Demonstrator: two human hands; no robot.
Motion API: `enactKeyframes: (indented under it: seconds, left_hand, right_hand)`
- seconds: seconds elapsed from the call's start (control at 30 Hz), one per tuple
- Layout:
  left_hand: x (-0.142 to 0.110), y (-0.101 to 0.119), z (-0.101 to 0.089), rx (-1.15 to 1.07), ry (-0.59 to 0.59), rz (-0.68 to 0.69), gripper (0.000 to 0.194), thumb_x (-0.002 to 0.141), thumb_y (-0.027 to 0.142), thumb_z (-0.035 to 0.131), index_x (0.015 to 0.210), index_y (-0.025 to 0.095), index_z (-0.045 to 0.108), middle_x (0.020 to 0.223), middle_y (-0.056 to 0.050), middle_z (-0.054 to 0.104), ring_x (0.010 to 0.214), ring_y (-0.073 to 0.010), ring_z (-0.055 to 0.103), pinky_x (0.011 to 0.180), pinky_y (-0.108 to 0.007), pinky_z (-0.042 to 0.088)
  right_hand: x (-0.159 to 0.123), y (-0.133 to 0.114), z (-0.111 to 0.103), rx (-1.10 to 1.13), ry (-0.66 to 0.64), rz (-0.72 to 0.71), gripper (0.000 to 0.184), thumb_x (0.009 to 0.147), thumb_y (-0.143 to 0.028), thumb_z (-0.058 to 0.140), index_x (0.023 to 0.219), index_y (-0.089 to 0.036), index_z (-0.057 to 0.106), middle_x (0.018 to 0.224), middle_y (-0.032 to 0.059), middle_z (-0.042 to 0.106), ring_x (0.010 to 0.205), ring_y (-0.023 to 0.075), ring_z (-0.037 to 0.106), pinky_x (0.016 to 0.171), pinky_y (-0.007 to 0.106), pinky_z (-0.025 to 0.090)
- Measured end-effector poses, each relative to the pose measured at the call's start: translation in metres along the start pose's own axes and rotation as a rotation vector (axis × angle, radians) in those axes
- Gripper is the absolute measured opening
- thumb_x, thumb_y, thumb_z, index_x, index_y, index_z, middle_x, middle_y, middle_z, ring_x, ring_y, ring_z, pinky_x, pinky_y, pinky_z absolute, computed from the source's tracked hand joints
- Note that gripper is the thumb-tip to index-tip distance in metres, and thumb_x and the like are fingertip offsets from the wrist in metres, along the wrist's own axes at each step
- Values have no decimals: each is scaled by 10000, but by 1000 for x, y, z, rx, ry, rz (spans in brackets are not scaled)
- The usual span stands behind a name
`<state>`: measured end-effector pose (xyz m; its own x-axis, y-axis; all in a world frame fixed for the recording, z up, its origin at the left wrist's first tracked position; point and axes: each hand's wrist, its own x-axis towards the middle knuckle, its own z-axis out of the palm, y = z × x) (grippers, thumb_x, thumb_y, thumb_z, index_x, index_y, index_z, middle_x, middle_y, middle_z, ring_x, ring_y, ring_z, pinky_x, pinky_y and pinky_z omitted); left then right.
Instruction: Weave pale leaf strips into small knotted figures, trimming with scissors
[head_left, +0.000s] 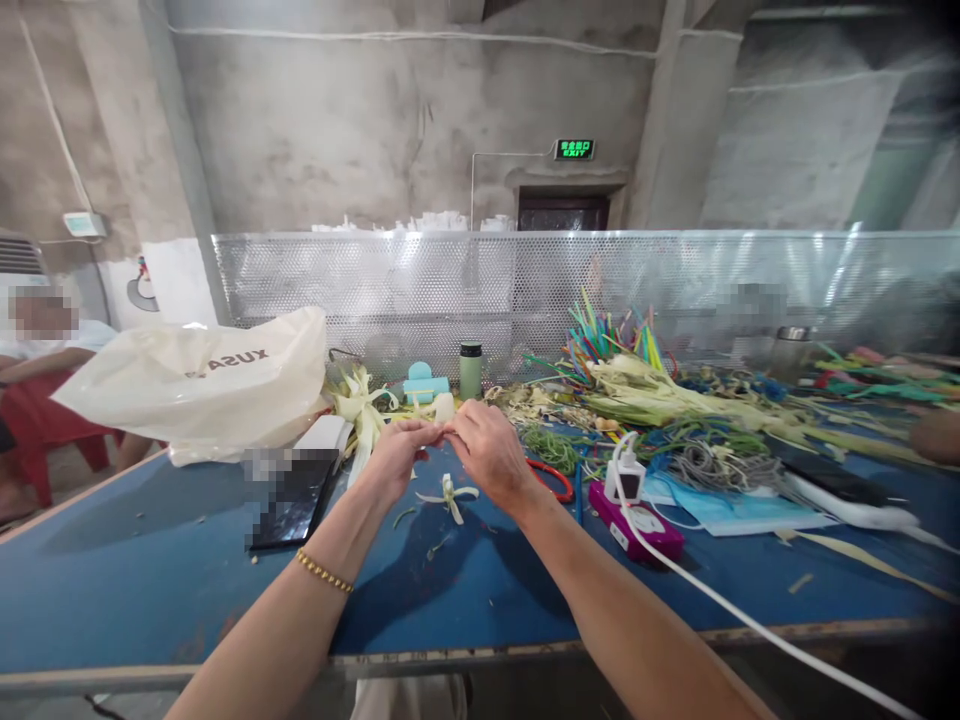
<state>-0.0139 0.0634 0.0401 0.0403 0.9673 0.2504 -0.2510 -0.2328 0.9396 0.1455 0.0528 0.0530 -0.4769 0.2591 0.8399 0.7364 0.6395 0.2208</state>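
Note:
My left hand (403,452) and my right hand (486,448) meet above the middle of the blue table (187,580). Both are closed in a pinch, fingertips touching or almost so. What they pinch is too small or too hidden to make out. A pale, rounded piece (445,406) shows just beyond the fingertips; whether it is held or stands behind them I cannot tell. Below the hands, a small flower-like piece of pale husk strips (450,497) lies on the table, with green scraps around it. A bundle of pale corn husk (360,405) sits beyond my left hand.
At left are a white plastic bag (217,375) and a dark tablet (292,505). A green bottle (470,370) stands behind. On the right lie husks (645,390), a purple power block (637,525) with a white cable, and a phone (844,480). A person (52,340) sits far left.

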Motion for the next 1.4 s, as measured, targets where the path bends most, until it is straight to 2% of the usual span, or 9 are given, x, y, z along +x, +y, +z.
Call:
enactKeyframes:
  seconds: [0.3,0.43,0.63,0.87,0.97,1.07,1.17,1.27,1.4]
  left_hand:
    - [-4,6,4,-76,-63,-30,324,571,392,830,638,105,697,645,-68,657,593,-131,581,512,-232,343]
    - [-5,6,5,-79,-104,-82,312,560,361,833,676,98,711,690,-85,684,606,-151,614,530,-246,386]
    - [-7,7,5,-63,-119,-68,281,570,328,825,684,94,720,670,-86,686,569,-138,597,539,-246,399]
    - [-8,8,6,27,-198,33,277,633,342,801,700,83,728,628,-88,662,572,-124,553,567,-250,395]
    - [-8,7,7,106,-162,118,247,650,331,787,675,95,721,602,-67,646,559,-113,522,570,-249,382]
    - [-7,7,7,156,-144,182,253,677,349,761,635,106,704,571,-58,633,542,-114,514,572,-252,378]
    - [-5,7,6,145,-131,201,276,698,377,737,636,110,697,581,-62,641,539,-117,524,574,-255,384]
    - [-4,7,6,112,-84,197,293,707,400,720,649,114,693,608,-71,658,545,-125,541,573,-257,389]
    - [-7,8,9,140,-44,229,304,725,411,697,616,129,669,553,-46,622,517,-117,501,553,-252,368]
  right_hand:
    - [-1,0,2,-122,44,-57,308,981,-208,433,735,-152,610,749,69,558,719,186,445,687,318,309]
    - [-2,1,4,-175,12,-68,303,973,-184,419,734,-150,601,743,74,547,708,194,432,683,326,298]
    - [-4,-3,0,-123,-60,-7,235,938,-166,444,770,-144,607,802,92,562,746,209,455,697,327,320]
    - [-3,0,-1,24,-135,226,115,890,-195,554,809,-154,626,860,81,593,754,182,517,691,293,363]
    - [-3,2,2,84,-139,343,100,857,-220,611,776,-164,623,818,63,601,713,167,531,648,275,369]
    - [-3,5,4,187,-83,384,141,844,-243,634,725,-171,610,766,47,608,672,151,536,635,262,385]
    - [-2,10,2,328,-31,411,241,862,-307,617,661,-179,584,700,30,603,631,139,530,618,253,397]
    - [0,14,-1,479,14,513,299,910,-371,533,692,-177,599,654,25,611,596,135,527,585,247,397]
    - [3,8,-1,718,-86,543,280,888,-403,543,788,-166,654,713,38,678,604,137,572,586,240,426]
